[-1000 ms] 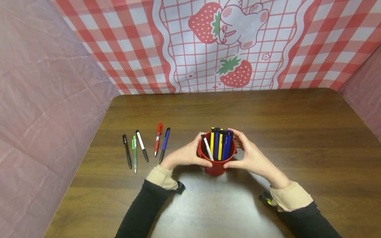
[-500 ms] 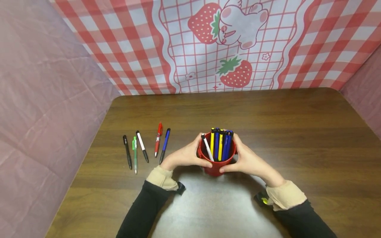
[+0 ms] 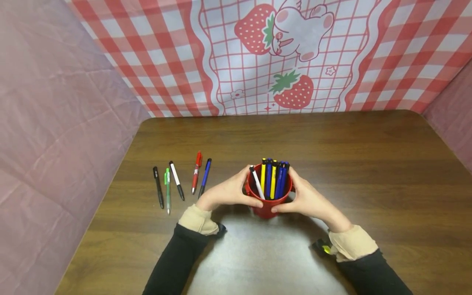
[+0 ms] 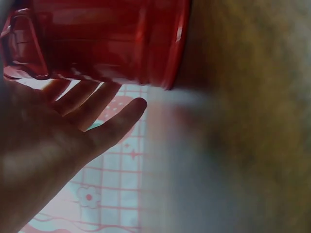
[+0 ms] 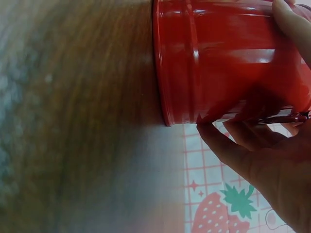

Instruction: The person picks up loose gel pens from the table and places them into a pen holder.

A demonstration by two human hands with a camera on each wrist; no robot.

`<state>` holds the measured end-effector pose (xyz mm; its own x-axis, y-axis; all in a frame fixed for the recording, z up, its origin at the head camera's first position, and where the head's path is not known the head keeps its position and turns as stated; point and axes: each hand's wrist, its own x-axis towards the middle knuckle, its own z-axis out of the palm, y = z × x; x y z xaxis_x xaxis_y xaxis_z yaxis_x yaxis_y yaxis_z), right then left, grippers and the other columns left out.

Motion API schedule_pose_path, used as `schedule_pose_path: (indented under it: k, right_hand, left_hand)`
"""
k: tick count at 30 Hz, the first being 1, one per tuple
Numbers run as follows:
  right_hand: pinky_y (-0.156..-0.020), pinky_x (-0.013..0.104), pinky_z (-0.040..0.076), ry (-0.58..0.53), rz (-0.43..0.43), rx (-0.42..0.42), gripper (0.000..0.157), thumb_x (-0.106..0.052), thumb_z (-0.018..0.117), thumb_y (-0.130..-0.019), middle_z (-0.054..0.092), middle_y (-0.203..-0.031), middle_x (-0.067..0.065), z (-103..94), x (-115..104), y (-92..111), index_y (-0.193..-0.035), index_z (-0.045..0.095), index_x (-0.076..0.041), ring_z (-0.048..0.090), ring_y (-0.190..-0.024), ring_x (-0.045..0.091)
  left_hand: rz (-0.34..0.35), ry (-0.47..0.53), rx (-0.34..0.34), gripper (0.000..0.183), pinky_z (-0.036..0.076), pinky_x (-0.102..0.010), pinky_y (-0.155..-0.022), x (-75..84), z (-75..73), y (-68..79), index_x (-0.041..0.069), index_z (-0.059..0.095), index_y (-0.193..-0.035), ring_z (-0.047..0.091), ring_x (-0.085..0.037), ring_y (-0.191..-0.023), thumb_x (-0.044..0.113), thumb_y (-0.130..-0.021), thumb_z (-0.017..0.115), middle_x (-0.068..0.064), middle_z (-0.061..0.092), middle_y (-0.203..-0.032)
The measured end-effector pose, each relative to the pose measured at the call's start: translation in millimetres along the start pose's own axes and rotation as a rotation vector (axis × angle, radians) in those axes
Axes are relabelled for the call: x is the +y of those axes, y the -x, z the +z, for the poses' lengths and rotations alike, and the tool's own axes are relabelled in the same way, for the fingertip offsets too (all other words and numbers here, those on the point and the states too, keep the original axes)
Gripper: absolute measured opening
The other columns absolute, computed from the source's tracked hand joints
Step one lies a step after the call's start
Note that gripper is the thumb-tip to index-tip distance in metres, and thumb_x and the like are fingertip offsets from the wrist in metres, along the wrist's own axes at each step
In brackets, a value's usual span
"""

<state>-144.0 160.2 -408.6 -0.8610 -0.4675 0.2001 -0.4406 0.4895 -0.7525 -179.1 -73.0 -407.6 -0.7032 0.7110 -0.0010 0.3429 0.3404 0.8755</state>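
Note:
A small red bucket (image 3: 264, 211) stands on the wooden table, its base meeting the tabletop in the right wrist view. Upright inside lean a white pen (image 3: 257, 184), yellow pens (image 3: 273, 184) and several blue pens (image 3: 279, 183). My left hand (image 3: 229, 192) holds the bucket's left side, thumb on the front near the rim and fingers behind. My right hand (image 3: 312, 198) grips the opposite side the same way. In the left wrist view, a folded handle (image 4: 29, 46) shows on the bucket wall, and one fingertip lies apart from the bucket. Most fingers are hidden in the head view.
Left of the bucket lie a black pen (image 3: 158, 187), a green pen (image 3: 168, 191), a white pen with black ends (image 3: 176, 180), a red pen (image 3: 196, 174) and a blue pen (image 3: 205, 176), partly behind the left wrist. A checked strawberry cloth (image 3: 254, 69) hangs behind the table.
My right hand has shifted slightly left, closer around the bucket, its thumb further across the front. The left hand and the bucket have hardly moved.

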Motion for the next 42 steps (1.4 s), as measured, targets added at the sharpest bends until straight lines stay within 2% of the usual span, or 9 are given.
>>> schedule_pose_path:
  k: [9,14,19,22,28,31,34,38,42]
  right_hand:
    - [-0.091,0.039,0.043,-0.033,0.024,-0.009,0.099,-0.038,0.085,-0.056,0.054,-0.119,0.002,-0.6,-0.8,-0.6,-0.134,0.029,-0.014,0.054,-0.102,0.013]
    - [-0.091,0.041,0.043,-0.049,0.039,-0.016,0.099,-0.037,0.085,-0.056,0.053,-0.120,0.003,-0.5,0.1,-0.5,-0.134,0.029,-0.014,0.053,-0.103,0.014]
    - [-0.092,0.043,0.043,-0.050,0.048,-0.021,0.101,-0.038,0.085,-0.056,0.051,-0.122,0.006,-0.7,0.5,-0.6,-0.136,0.027,-0.014,0.052,-0.105,0.018]
    - [-0.092,0.043,0.043,-0.042,0.049,-0.021,0.102,-0.039,0.085,-0.056,0.051,-0.122,0.006,-0.6,0.0,-0.2,-0.136,0.027,-0.014,0.052,-0.105,0.018]
    - [-0.091,0.043,0.043,-0.036,0.043,-0.021,0.101,-0.040,0.084,-0.056,0.053,-0.120,0.007,0.0,0.4,0.3,-0.136,0.027,-0.014,0.053,-0.103,0.018]
    - [-0.091,0.043,0.042,-0.041,0.044,-0.023,0.101,-0.040,0.084,-0.057,0.053,-0.120,0.008,0.3,0.6,0.4,-0.136,0.027,-0.014,0.054,-0.103,0.019]
    - [-0.092,0.043,0.042,-0.047,0.047,-0.027,0.101,-0.039,0.084,-0.057,0.053,-0.121,0.008,0.4,0.5,0.5,-0.136,0.027,-0.013,0.054,-0.104,0.019]
    - [-0.092,0.044,0.042,-0.051,0.051,-0.026,0.102,-0.038,0.084,-0.057,0.052,-0.122,0.008,0.1,-0.2,0.7,-0.137,0.026,-0.014,0.053,-0.104,0.019]
    - [-0.090,0.043,0.043,-0.044,0.036,-0.014,0.101,-0.037,0.085,-0.056,0.053,-0.120,0.006,0.7,0.1,1.1,-0.136,0.027,-0.014,0.054,-0.102,0.017]
  left_hand:
    - [-0.027,-0.066,-0.036,0.084,0.042,-0.027,-0.095,5.7,-8.7,5.4,0.021,0.031,-0.134,0.049,-0.010,-0.114,0.035,-0.067,0.080,0.004,0.048,-0.127]
    - [-0.062,-0.097,-0.107,0.090,0.039,-0.029,-0.098,6.4,-17.2,11.5,0.012,0.030,-0.137,0.048,-0.018,-0.120,0.024,-0.065,0.082,-0.002,0.044,-0.133]
    - [-0.103,-0.203,-0.132,0.073,0.038,-0.035,-0.100,3.5,-30.2,19.2,0.006,0.038,-0.132,0.046,-0.020,-0.121,0.018,-0.071,0.077,-0.007,0.048,-0.131]
    - [-0.132,-0.240,-0.049,0.055,0.041,-0.036,-0.097,-1.7,-38.2,21.9,0.006,0.047,-0.125,0.049,-0.020,-0.117,0.017,-0.077,0.072,-0.007,0.053,-0.125]
    - [-0.249,-0.339,0.289,0.029,0.047,-0.037,-0.086,-11.9,-49.1,24.0,0.003,0.058,-0.108,0.059,-0.023,-0.100,0.008,-0.080,0.064,-0.010,0.061,-0.108]
    - [-0.306,-0.428,0.422,0.024,0.048,-0.037,-0.080,-17.7,-51.4,25.8,0.004,0.061,-0.101,0.060,-0.023,-0.092,0.006,-0.078,0.063,-0.010,0.061,-0.100]
    - [-0.363,-0.571,0.532,0.020,0.048,-0.040,-0.074,-22.5,-51.6,28.4,0.003,0.062,-0.095,0.060,-0.027,-0.085,0.006,-0.075,0.063,-0.011,0.061,-0.093]
    - [-0.455,-0.730,0.599,0.018,0.049,-0.046,-0.068,-26.1,-50.3,32.2,0.000,0.059,-0.090,0.060,-0.035,-0.081,0.004,-0.073,0.062,-0.016,0.060,-0.089]
    - [-0.516,-0.802,0.572,0.022,0.049,-0.048,-0.067,-27.6,-50.0,34.0,-0.004,0.057,-0.092,0.060,-0.040,-0.081,0.003,-0.071,0.061,-0.022,0.060,-0.090]
